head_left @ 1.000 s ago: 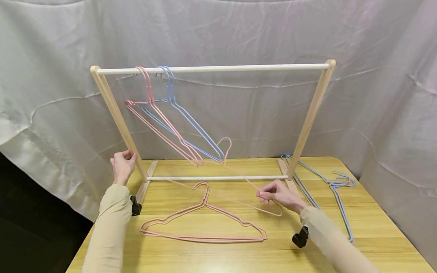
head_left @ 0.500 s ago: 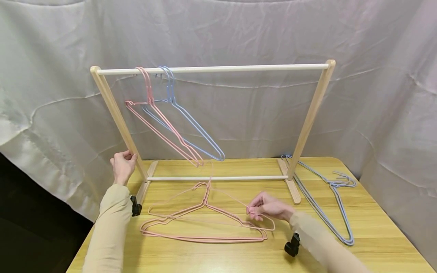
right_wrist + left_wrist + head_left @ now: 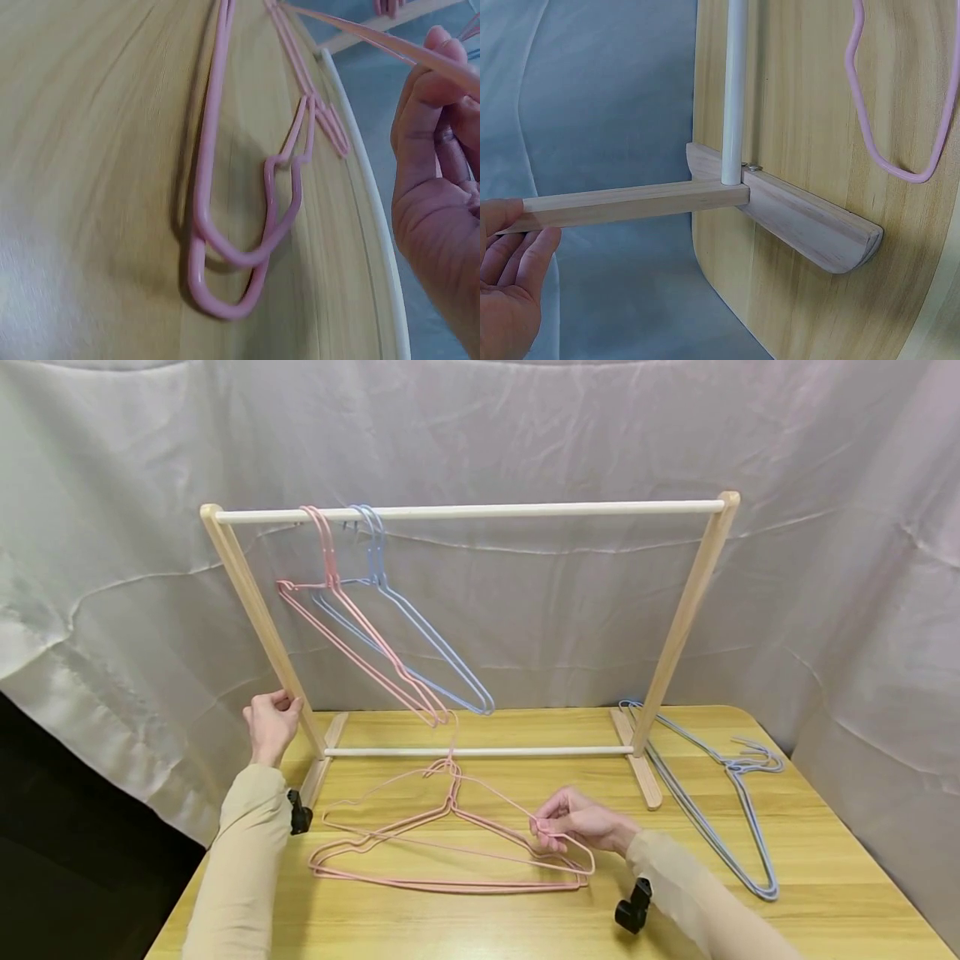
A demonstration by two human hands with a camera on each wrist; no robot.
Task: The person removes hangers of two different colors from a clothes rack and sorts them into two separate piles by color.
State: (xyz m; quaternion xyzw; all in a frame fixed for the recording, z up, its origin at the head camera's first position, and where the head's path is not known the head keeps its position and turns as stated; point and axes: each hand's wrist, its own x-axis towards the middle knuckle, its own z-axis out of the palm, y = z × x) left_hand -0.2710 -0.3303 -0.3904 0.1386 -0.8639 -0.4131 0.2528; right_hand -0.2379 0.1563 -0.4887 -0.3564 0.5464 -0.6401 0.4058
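My left hand (image 3: 270, 727) pinches the left wooden upright (image 3: 251, 597) of a hanger rack, low down near its foot; the left wrist view shows thumb and fingertips on the wood. A thin pink clothes hanger (image 3: 480, 855) is in my right hand (image 3: 581, 822), pinched at its right shoulder. It hovers tilted, hook upward, above two pink hangers (image 3: 450, 886) lying stacked on the table. From the right wrist camera, the rounded ends of the lying hangers (image 3: 225, 307) appear beside and apart from my fingers.
Two pink hangers (image 3: 330, 556) and two blue hangers (image 3: 377, 552) hang toward the left of the rack's white top rod (image 3: 555, 510). More blue hangers (image 3: 753, 827) lie on the table's right, by the rack's right foot (image 3: 645, 783). Grey curtain surrounds the back.
My right hand has brought the pink hanger left and toward me, from beneath the hanging hangers to over the stacked pink ones. My left hand has stayed on the upright.
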